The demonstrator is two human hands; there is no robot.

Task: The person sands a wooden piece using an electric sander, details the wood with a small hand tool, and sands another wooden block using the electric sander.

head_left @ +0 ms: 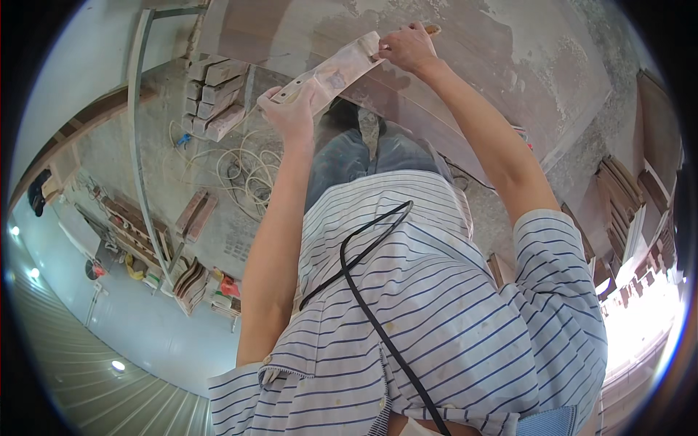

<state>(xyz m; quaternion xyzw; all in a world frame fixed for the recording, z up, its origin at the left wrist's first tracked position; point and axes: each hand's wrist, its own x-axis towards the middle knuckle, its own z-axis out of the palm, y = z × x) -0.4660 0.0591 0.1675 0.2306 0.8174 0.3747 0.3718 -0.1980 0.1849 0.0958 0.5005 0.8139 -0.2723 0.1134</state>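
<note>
My left hand (290,106) grips the lower left end of a long, pale, flat piece (344,73), with fingers around its edges near two dark dots or holes. The piece slants up to the right above a broad, dusty work surface (463,103). At its upper right end is my right hand (406,48), the fingertips at the piece's edge. From behind that hand sticks out the end of a wooden handle (433,29), which the hand holds; the tool's other end is hidden. The piece's material is not certain.
Stacked wooden blocks (215,98) are on the floor at the left, beside a coiled pale hose (253,169) with a blue fitting. A metal frame bar (136,136) stands farther left. Boards (621,201) lean at the right. A black cord (376,321) hangs over my striped shirt.
</note>
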